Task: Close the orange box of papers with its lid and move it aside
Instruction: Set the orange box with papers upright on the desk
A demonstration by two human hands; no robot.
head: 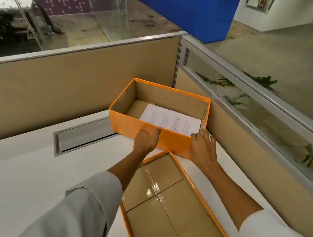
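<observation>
Sleeves: pale rolled sleeves (81,207) cover both forearms at the bottom of the view, bare from the rolled cuffs to the hands.
Lid: orange lid (218,220) lies upside down on the white counter (17,170), nearest the person, brown cardboard inside facing up, strips of clear tape crossing it; its far corner comes right up to the box's near wall.
Box: orange box (129,123) stands open at the far corner of the counter, against the tan partition (58,78), just beyond the lid.
Papers: white printed papers (171,120) lie flat on the box floor, toward its right side; brown floor shows bare on the left.
Left hand: left hand (146,139) reaches over the lid to the box's near wall, thumb tip at the rim, the other fingers curled loosely against the orange face, gripping nothing.
Right hand: right hand (203,149) rests at the box's near right corner, fingers (204,134) spread and bent over the rim; whether they clamp the wall cannot be told.
Counter slot: metal-framed cable slot (82,137) sits in the counter left of the box.
Glass panel: glazed strip (251,108) tops the right partition, with plant leaves showing in it.
</observation>
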